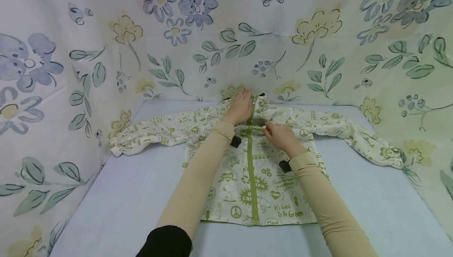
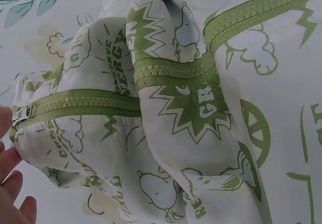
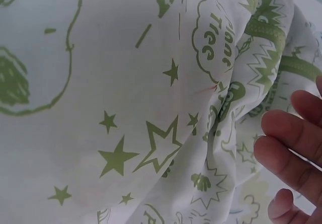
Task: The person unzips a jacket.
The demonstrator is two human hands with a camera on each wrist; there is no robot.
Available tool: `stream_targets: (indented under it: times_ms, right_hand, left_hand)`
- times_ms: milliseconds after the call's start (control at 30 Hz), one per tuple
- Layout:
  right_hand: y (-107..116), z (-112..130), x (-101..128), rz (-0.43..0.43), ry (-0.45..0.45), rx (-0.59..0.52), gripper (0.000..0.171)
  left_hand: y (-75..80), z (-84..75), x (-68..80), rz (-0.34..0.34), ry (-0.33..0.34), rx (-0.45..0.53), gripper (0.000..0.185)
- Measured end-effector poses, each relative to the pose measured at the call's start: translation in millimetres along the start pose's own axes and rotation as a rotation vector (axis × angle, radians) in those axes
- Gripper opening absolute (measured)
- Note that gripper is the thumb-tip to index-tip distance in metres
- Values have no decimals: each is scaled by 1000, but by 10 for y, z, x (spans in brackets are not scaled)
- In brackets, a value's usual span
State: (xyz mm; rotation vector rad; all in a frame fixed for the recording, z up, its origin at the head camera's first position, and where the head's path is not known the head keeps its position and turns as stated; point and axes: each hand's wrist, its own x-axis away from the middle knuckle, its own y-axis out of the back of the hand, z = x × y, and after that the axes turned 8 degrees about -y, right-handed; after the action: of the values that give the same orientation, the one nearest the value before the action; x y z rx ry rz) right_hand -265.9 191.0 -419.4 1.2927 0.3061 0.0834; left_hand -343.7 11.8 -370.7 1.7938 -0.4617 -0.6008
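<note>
The left hand [image 1: 241, 107] is laid flat, fingers straight and together, on the far upper part of the jacket [image 1: 247, 170], just left of the green zipper [image 1: 252, 178] near the collar. In the left wrist view its fingertips [image 2: 12, 183] are seen beside the metal zipper pull [image 2: 21, 114], with the cloth bunched into folds around the zipper. The right hand [image 1: 281, 137] is held nearer, its fingers bent and pinching the fabric just right of the zipper at chest height; in the right wrist view the curled fingers [image 3: 292, 148] are seen against rumpled printed cloth. Both forearms, in tan sleeves, are stretched forward over the garment. The jacket is spread front-up on the pale blue table [image 1: 124, 198], sleeves extended left and right. Flowered cloth walls [image 1: 70, 52] enclose the table.
</note>
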Motion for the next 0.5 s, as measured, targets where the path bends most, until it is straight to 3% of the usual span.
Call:
stream_targets:
  times_ms: [233,500]
  right_hand:
    - [-4,15,-24,21,-35,-32,28]
    - [30,92,-74,19,-44,-39,23]
  left_hand:
    - [3,-4,29,-47,-33,-36,51]
    - [-6,-15,98,-88,-87,-44,29]
